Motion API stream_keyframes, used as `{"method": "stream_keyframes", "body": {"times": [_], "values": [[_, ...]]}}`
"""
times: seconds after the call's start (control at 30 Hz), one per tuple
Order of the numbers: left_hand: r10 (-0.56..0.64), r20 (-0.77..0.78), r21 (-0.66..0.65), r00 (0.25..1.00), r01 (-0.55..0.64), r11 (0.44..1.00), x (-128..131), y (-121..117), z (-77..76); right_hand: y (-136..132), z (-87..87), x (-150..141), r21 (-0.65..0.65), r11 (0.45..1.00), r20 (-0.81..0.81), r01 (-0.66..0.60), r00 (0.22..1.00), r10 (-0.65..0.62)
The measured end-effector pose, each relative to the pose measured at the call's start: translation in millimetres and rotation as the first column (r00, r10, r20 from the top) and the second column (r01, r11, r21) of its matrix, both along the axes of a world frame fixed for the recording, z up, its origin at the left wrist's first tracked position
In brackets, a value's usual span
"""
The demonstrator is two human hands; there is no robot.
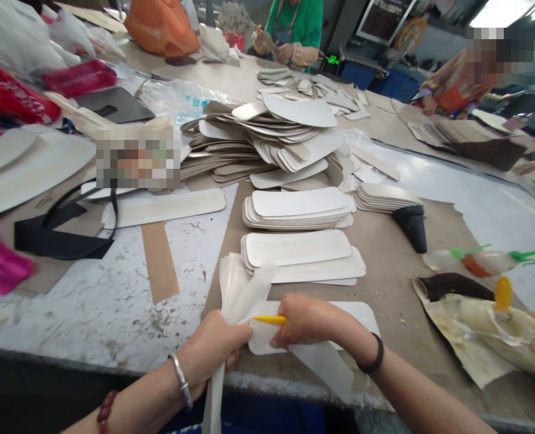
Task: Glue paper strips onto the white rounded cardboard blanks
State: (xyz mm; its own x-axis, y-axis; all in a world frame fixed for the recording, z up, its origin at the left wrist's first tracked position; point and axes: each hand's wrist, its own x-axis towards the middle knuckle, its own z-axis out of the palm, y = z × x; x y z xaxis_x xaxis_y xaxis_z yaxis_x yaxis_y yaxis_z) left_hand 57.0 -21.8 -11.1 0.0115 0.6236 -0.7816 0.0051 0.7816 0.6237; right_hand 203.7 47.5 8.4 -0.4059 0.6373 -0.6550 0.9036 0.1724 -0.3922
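My left hand [222, 340] is closed around a fanned bundle of thin white strips [234, 283], whose lower ends hang past the table edge. My right hand [306, 319] grips a yellow pointed tool [267, 319], its tip directed at the bundle near my left fingers. A loose pale strip [324, 364] slants down from beneath my right hand; whether the fingers pinch it is hidden. Under that hand lies a white rounded panel [358, 312]. Just beyond are two stacks of similar panels, a nearer stack [299, 247] and a farther stack [301, 204].
A tall pile of grey-white pieces [267, 141] rises mid-table. On the right are a black cone [411, 228], glue-like bottles [479, 262] and a stained container [493, 316]. A black strap [64, 232] lies left. Two people work across the table, one in green [310, 24].
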Motion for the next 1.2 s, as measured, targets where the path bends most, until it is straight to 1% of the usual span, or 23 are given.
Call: {"method": "stream_keyframes", "body": {"times": [0.1,0.17,0.3,0.37,0.43,0.5,0.57,0.6,0.67,0.73,0.77,0.8,0.87,0.93,1.0,1.1,1.2], "values": [[0.027,0.024,-0.009,0.999,-0.027,1.0,1.0,-1.8,0.0,2.2,3.7,-0.1,-0.012,1.0,0.036,-0.016,0.999,0.016],[0.03,0.02,-0.007,0.999,-0.03,1.0,1.8,-3.1,0.0,4.9,4.4,0.8,-0.043,0.998,0.06,-0.035,0.997,0.038],[0.029,-0.062,0.02,0.998,-0.027,0.999,6.2,-3.4,0.5,10.6,2.3,-2.1,-0.141,0.984,0.101,-0.107,0.987,0.121],[0.04,-0.118,0.029,0.992,-0.037,0.999,9.5,-2.4,0.9,10.8,3.5,-3.9,-0.151,0.98,0.1,-0.133,0.984,0.149],[0.048,-0.147,0.031,0.988,-0.044,0.999,12.0,-1.6,1.4,8.4,8.1,0.3,-0.134,0.982,0.085,-0.134,0.986,0.146],[0.047,-0.153,0.03,0.987,-0.043,0.999,12.5,-1.9,1.8,3.4,14.7,16.1,-0.092,0.99,0.065,-0.111,0.991,0.117],[0.042,-0.155,0.027,0.987,-0.038,0.999,11.0,-3.3,2.1,-3.8,19.6,43.8,-0.042,0.998,0.038,-0.05,0.998,0.052],[0.039,-0.158,0.028,0.987,-0.035,0.999,9.8,-4.2,2.1,-8.1,20.5,60.6,-0.011,1.0,0.019,-0.004,1.0,0.004],[0.026,-0.159,0.033,0.987,-0.021,0.999,7.5,-5.6,1.9,-17.5,18.3,94.3,0.004,0.988,-0.077,0.152,0.986,-0.151],[0.009,-0.158,0.044,0.987,-0.002,0.999,6.2,-6.2,1.2,-27.0,12.2,120.5,0.062,0.958,-0.102,0.28,0.956,-0.273],[0.003,-0.165,0.046,0.986,0.004,0.999,6.0,-6.3,0.9,-31.3,8.6,129.2,0.112,0.941,-0.083,0.318,0.947,-0.31],[-0.004,-0.171,0.046,0.985,0.012,0.999,5.9,-6.3,0.5,-35.1,5.2,134.6,0.169,0.926,-0.034,0.336,0.941,-0.336],[-0.027,-0.182,0.037,0.983,0.034,0.999,5.9,-6.6,0.0,-40.5,0.2,137.9,0.275,0.901,0.099,0.335,0.923,-0.373],[-0.057,-0.203,0.039,0.977,0.066,0.997,5.3,-7.4,-0.6,-43.1,-1.7,135.5,0.338,0.883,0.213,0.325,0.888,-0.408],[-0.093,-0.24,0.068,0.966,0.112,0.991,3.8,-8.6,-1.9,-43.6,-1.8,132.8,0.358,0.876,0.258,0.324,0.867,-0.426],[-0.155,-0.298,0.082,0.942,0.187,0.979,0.8,-10.2,-6.2,-42.4,-2.0,133.3,0.348,0.885,0.26,0.31,0.875,-0.408],[-0.182,-0.281,0.075,0.942,0.21,0.975,-1.3,-10.2,-10.7,-39.6,-4.3,138.5,0.324,0.903,0.258,0.282,0.892,-0.372]]}}
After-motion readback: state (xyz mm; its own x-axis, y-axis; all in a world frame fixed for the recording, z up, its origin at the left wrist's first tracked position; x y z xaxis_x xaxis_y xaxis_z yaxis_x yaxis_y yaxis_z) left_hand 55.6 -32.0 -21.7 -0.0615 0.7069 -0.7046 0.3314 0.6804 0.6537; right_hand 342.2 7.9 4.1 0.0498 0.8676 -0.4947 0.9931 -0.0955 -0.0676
